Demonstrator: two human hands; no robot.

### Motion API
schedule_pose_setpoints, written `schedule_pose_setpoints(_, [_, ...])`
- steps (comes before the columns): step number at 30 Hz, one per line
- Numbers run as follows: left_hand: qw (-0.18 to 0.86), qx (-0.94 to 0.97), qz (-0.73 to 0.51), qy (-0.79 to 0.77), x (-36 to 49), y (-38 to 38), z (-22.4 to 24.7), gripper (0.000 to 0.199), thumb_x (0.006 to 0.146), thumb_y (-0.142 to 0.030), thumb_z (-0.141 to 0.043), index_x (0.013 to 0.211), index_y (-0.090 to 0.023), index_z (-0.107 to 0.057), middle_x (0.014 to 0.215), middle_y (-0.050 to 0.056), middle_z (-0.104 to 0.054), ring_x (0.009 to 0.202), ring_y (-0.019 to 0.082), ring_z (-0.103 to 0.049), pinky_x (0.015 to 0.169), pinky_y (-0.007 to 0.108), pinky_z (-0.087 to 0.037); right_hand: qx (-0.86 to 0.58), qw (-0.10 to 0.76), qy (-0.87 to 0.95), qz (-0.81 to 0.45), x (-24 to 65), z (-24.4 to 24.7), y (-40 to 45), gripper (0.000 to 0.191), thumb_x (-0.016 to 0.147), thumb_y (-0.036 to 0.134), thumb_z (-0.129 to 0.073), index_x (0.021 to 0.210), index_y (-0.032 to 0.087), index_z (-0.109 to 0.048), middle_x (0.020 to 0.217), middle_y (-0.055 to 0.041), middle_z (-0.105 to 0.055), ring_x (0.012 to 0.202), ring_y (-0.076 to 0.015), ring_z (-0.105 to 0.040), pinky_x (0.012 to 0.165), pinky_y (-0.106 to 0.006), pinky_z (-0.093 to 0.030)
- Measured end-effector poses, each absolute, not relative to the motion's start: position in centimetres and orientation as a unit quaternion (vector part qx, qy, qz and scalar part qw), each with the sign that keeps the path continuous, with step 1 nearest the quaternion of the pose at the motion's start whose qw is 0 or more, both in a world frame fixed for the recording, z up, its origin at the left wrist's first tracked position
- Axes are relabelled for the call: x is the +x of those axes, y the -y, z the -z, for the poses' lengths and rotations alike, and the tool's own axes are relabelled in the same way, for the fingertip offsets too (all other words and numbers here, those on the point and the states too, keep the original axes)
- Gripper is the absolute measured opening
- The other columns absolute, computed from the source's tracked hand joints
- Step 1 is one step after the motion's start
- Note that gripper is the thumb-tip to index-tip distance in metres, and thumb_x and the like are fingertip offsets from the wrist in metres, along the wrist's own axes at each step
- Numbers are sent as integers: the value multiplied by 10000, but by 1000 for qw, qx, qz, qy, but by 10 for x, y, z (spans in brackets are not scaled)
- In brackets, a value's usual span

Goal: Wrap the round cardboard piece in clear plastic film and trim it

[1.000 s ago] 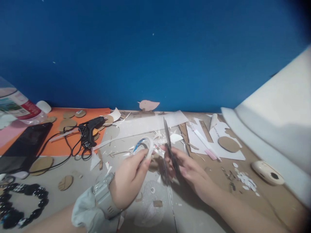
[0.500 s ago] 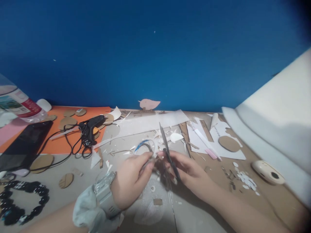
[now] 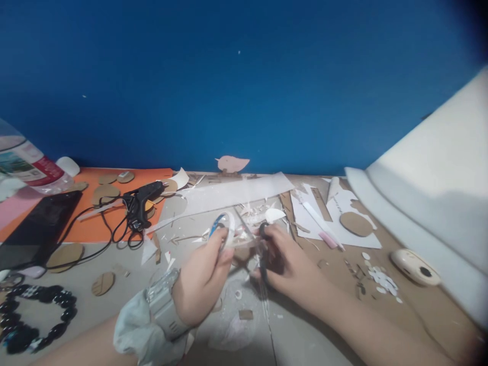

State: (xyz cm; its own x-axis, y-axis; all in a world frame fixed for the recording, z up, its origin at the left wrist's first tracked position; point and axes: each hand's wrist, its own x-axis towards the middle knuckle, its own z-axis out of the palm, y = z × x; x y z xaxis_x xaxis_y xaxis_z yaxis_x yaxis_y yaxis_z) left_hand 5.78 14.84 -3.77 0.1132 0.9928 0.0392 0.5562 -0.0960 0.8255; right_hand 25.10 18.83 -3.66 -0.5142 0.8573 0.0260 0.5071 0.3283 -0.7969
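My left hand [image 3: 204, 287] is closed on a roll of clear tape [image 3: 231, 230], pinching its rim between thumb and fingers. The roll stands tilted above the table, with blue showing inside its ring. My right hand [image 3: 293, 264] has its thumb and fingers in the dark handles of a pair of scissors [image 3: 264, 267]. Their blades are spread and point toward the tape, blurred by motion. Between the two hands a see-through strip seems to stretch from the roll; its exact edges are hard to make out.
At left lie a black glue gun [image 3: 139, 203] with a looping cord, orange paper [image 3: 114, 226], a phone [image 3: 41, 223], a beaded bracelet [image 3: 57, 333] and a bottle [image 3: 34, 162]. Right are a pen-like white-and-pink tool [image 3: 324, 229], a cardboard disc [image 3: 356, 224] and a cream oval case [image 3: 415, 267]. Behind rises a blue wall [image 3: 244, 91].
The scissors have turned from upright and closed to spread, with the blades pointing left toward the tape. My left hand has shifted slightly left and up with the roll.
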Motion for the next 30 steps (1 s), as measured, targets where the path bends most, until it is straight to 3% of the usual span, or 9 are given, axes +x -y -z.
schedule_pose_setpoints(4, [341, 671, -346, -560, 59, -148, 35, 284, 939, -261, -302, 1187, -180, -416, 1002, 54, -659, 876, 178, -631, 823, 311, -471, -473, 194, 811, -285, 247, 35, -188, 381, 736, 204, -594, 1080, 225, -430, 1024, -39, -484, 863, -193, -488, 716, -318, -408])
schedule_pose_setpoints(8, [258, 720, -325, -557, 61, -147, 39, 302, 950, -281, -286, 1138, -168, -495, 1060, 75, -644, 972, 197, -603, 868, 335, -459, -482, 190, 813, -267, 245, 37, -188, 406, 756, 221, -572, 1126, 229, -404, 1079, -49, -473, 959, -212, -478, 793, -334, -401])
schedule_pose_setpoints(15, [211, 745, -301, -557, 60, -149, 44, 316, 948, -264, -308, 966, -159, -606, 936, 64, -680, 914, 198, -621, 835, 330, -476, -480, 173, 824, -247, 246, 35, -186, 359, 761, 224, -541, 1099, 223, -420, 1034, -48, -484, 917, -218, -499, 771, -339, -403])
schedule_pose_setpoints(21, [235, 737, -310, -552, 60, -150, 41, 315, 944, -266, -321, 1011, -165, -612, 972, 65, -682, 953, 192, -618, 868, 320, -466, -473, 175, 822, -264, 244, 33, -187, 320, 759, 215, -537, 1065, 214, -442, 1015, -50, -496, 894, -216, -505, 753, -344, -417])
schedule_pose_setpoints(25, [250, 717, -305, -575, 59, -148, 41, 311, 940, -289, -315, 1098, -172, -556, 972, 68, -679, 927, 202, -631, 825, 326, -487, -451, 230, 809, -297, 248, 36, -187, 328, 782, 245, -554, 1084, 216, -431, 1014, -57, -500, 901, -215, -503, 773, -356, -429])
schedule_pose_setpoints(30, [240, 734, -268, -577, 59, -146, 40, 343, 946, -311, -274, 1191, -184, -478, 990, 77, -671, 921, 219, -635, 791, 346, -498, -310, 336, 785, -418, 255, 37, -186, 342, 891, 458, -399, 1159, 244, -393, 1134, -93, -490, 965, -220, -517, 825, -369, -454])
